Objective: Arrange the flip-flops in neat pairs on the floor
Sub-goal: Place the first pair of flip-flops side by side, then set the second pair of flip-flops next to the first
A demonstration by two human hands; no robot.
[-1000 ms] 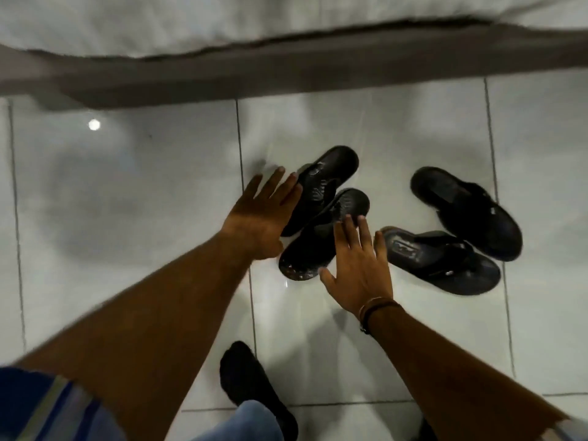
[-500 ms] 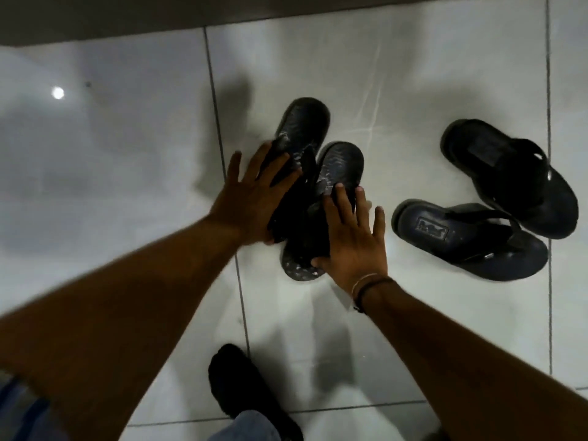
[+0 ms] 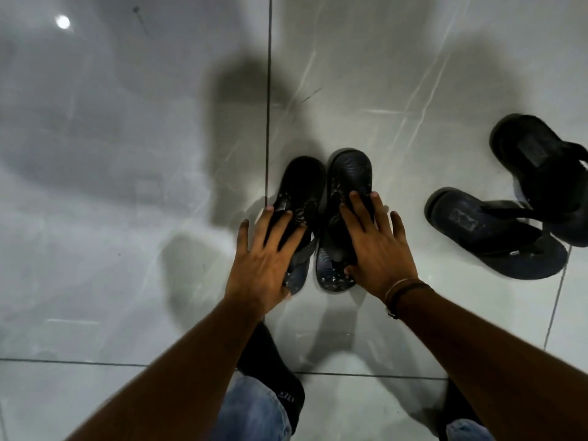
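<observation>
Two black flip-flops lie side by side on the grey tile floor (image 3: 127, 186), heels pointing away from me. My left hand (image 3: 264, 265) rests flat with spread fingers on the left flip-flop (image 3: 302, 183). My right hand (image 3: 378, 249), a band on its wrist, lies flat on the right flip-flop (image 3: 351, 173). Neither hand is closed around a sole. A second dark pair sits to the right: a nearer flip-flop (image 3: 477, 224) lying crosswise and a farther flip-flop (image 3: 534, 160) overlapping it at the strap end.
My left foot in a black sock (image 3: 270, 370) and a jeans leg (image 3: 251, 412) are just below the hands. Dark grout lines cross the glossy tiles. A lamp reflection (image 3: 63, 21) shines at top left.
The two flip-flops under my hands went from crossed and angled to parallel, side by side. The view dropped lower, so the wall edge at the top has left the frame.
</observation>
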